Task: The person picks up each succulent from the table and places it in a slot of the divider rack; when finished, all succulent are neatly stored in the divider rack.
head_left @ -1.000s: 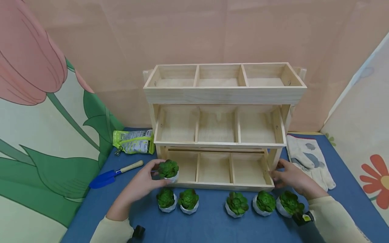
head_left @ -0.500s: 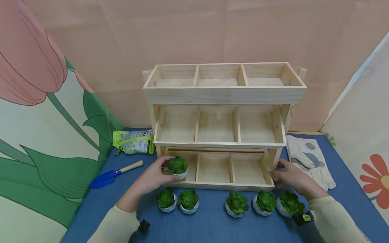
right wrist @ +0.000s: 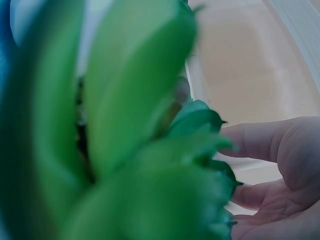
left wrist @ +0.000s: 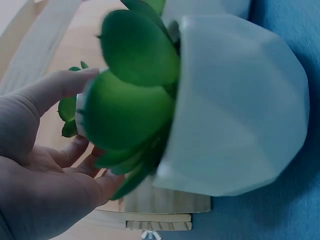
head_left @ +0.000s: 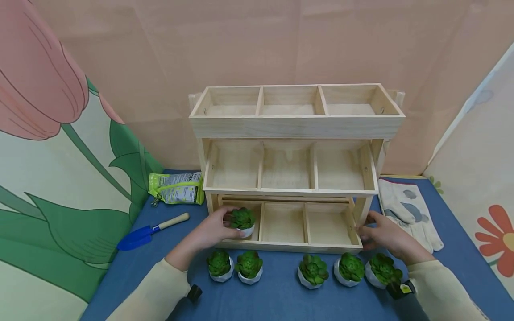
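A small potted succulent (head_left: 242, 218) in a white faceted pot is pinched by my left hand (head_left: 217, 229), over the left compartment of the bottom tier of a three-tier wooden planter shelf (head_left: 297, 127). Whether the pot touches the compartment floor I cannot tell. My right hand (head_left: 383, 234) grips the right end of the bottom tier; the nearest succulent hides its fingertips in the right wrist view. In the left wrist view, a large blurred white pot (left wrist: 240, 105) stands before the left hand (left wrist: 50, 150), partly covering the fingers and the held plant.
Two potted succulents (head_left: 249, 264) stand before the shelf at left, three more (head_left: 350, 267) at right. A blue trowel (head_left: 152, 231) and a green bag (head_left: 176, 187) lie left on the blue tablecloth (head_left: 281, 303). White gloves (head_left: 407, 214) lie to the right.
My left hand has carried the succulent rightward, from the bottom tier's left end to over its left compartment. The right hand has stayed on the shelf's end.
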